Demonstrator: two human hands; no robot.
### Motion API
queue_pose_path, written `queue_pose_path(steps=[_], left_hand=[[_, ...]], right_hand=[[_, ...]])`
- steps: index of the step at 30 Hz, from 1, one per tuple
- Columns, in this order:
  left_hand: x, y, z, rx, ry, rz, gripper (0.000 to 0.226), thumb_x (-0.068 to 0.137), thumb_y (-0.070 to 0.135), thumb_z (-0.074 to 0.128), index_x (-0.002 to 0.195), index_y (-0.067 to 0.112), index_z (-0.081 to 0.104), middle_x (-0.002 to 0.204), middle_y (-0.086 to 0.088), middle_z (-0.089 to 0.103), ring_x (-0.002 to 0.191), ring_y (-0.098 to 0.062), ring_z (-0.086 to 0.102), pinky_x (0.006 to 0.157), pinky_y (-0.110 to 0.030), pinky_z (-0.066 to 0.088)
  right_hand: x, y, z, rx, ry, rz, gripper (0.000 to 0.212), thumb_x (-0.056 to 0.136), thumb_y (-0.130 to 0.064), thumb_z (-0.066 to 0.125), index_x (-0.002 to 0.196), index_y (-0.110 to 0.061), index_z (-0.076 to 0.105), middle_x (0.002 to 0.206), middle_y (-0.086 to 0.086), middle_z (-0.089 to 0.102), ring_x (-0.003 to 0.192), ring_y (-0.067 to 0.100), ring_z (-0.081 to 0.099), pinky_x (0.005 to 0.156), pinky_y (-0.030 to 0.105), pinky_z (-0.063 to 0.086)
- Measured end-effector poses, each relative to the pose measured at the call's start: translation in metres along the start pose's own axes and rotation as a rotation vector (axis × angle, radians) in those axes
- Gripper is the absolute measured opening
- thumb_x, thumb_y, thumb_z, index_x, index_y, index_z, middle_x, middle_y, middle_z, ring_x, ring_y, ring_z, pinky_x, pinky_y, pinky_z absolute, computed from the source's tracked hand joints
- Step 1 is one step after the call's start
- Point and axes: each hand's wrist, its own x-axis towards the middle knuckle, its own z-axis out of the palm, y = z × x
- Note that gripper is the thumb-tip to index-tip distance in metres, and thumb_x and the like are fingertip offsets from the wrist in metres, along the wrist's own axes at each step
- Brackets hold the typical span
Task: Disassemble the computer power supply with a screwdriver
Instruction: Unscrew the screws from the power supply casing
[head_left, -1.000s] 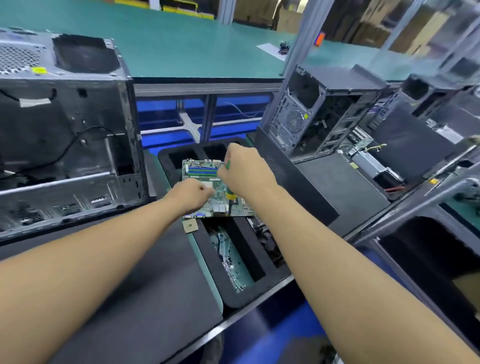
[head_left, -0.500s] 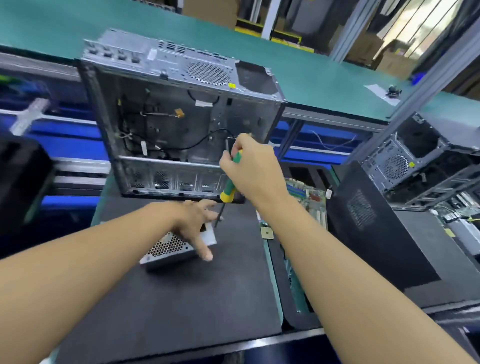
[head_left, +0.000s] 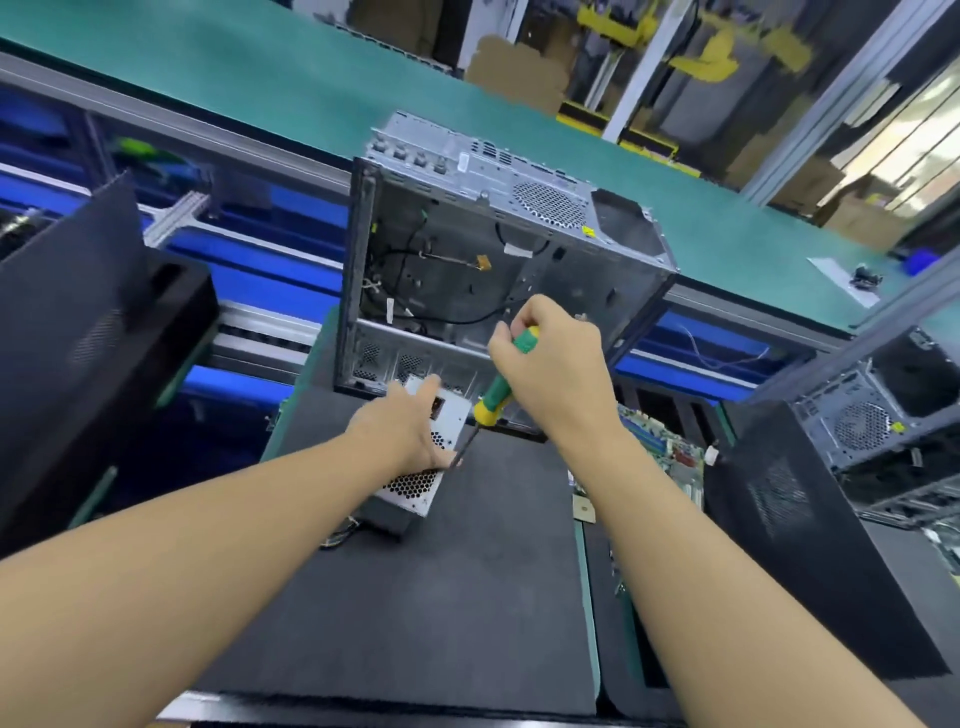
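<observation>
A small silver power supply (head_left: 415, 486) with a perforated side lies on the black mat (head_left: 415, 613), its cables trailing to the lower left. My left hand (head_left: 402, 431) rests on top of it, fingers wrapped over its far edge. My right hand (head_left: 550, 364) grips a green and yellow screwdriver (head_left: 498, 389) by the handle. The dark shaft slants down and left, its tip at the supply's right edge by my left thumb.
An empty metal computer case (head_left: 498, 260) stands open just behind the supply. A green motherboard (head_left: 665, 452) lies in a black tray to the right. Black case panels (head_left: 795, 519) lean at right, and one stands at left (head_left: 78, 332). A green conveyor (head_left: 260, 78) runs behind.
The view swung left from the motherboard tray to the mat. My left hand moved onto the power supply, and my right hand brought the screwdriver tip down to its edge.
</observation>
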Motion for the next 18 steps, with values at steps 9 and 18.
queue_pose_path(steps=[9,18], left_hand=[[0.015,-0.02,0.015,-0.012,0.016,-0.011,0.094,0.084,0.084,0.033,0.155,0.041,-0.012,0.164,-0.004,-0.015,0.148,-0.037,0.015,0.107,-0.053,0.037],[0.024,-0.007,0.035,0.391,0.245,0.416,0.058,0.102,0.031,0.019,0.157,0.03,-0.001,0.166,0.004,-0.005,0.153,-0.026,-0.005,0.119,-0.048,0.017]], right_hand=[[-0.013,0.005,0.002,0.054,-0.036,-0.018,0.024,0.087,-0.025,0.061,0.072,-0.016,0.045,0.05,-0.004,0.04,0.047,0.018,0.037,0.043,0.019,0.032],[-0.023,0.023,0.01,0.06,-0.041,-0.003,0.02,0.089,-0.022,0.059,0.077,-0.014,0.045,0.053,-0.006,0.039,0.049,0.015,0.036,0.046,0.029,0.03]])
